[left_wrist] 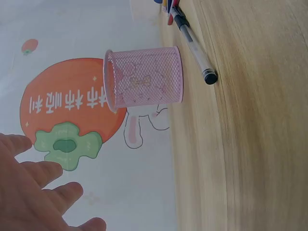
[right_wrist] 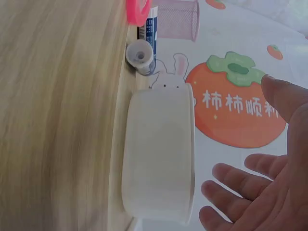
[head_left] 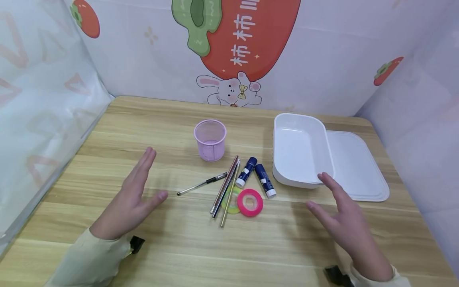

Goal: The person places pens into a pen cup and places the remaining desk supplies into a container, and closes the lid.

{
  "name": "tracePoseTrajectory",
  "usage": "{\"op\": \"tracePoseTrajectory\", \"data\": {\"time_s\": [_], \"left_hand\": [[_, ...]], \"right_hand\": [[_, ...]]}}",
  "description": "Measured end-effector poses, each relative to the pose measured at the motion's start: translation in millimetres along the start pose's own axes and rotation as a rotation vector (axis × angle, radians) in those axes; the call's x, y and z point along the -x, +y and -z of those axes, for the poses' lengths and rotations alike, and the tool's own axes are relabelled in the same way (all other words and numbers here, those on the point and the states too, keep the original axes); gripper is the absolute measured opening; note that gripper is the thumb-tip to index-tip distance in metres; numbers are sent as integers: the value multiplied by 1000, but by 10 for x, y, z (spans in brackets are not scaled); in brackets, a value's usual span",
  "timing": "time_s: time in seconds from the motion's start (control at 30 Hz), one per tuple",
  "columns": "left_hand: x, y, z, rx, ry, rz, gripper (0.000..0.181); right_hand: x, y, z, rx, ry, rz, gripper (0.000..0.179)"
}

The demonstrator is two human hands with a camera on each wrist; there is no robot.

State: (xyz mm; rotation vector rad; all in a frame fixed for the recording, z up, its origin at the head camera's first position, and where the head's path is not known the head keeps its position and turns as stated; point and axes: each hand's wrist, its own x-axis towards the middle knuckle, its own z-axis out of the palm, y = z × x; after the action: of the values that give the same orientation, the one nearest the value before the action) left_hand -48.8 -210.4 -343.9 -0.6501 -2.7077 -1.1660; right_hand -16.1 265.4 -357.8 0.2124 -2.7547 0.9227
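My left hand (head_left: pixel 130 199) is held over the left of the table, fingers straight and thumb apart, with nothing in it. Nearest to it lies a clear pen with a black grip (head_left: pixel 202 183). My right hand (head_left: pixel 346 223), also holding nothing, hovers in front of a white plastic box (head_left: pixel 303 149), thumb and fingers spread. Between the hands, several pencils (head_left: pixel 226 189) lie across a yellow-green tape roll (head_left: pixel 234 201). Beside them are a pink tape roll (head_left: pixel 240 207) and two blue glue sticks (head_left: pixel 246 172). A pink mesh pen cup (head_left: pixel 210 141) stands upright behind the pen.
A white lid (head_left: pixel 362 167) lies flat on the wooden table (head_left: pixel 179 255), partly under the box's right side. Behind the table hangs a white cloth (head_left: pixel 143 59) printed with a persimmon and a rabbit; more cloth hangs along both sides.
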Motion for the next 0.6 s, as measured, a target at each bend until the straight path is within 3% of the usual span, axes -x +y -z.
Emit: {"op": "tracePoseTrajectory", "data": {"time_s": [0.27,0.43,0.6], "left_hand": [[-54,3,15,132,-14,75,88],[-89,-2,19,221,19,143,77],[-117,-13,-3,213,70,216,72]], "right_hand": [[-78,-104,-91,-32,37,39,74],[-113,-166,-139,-45,36,60,71],[-140,-227,-198,-45,11,57,68]]}}
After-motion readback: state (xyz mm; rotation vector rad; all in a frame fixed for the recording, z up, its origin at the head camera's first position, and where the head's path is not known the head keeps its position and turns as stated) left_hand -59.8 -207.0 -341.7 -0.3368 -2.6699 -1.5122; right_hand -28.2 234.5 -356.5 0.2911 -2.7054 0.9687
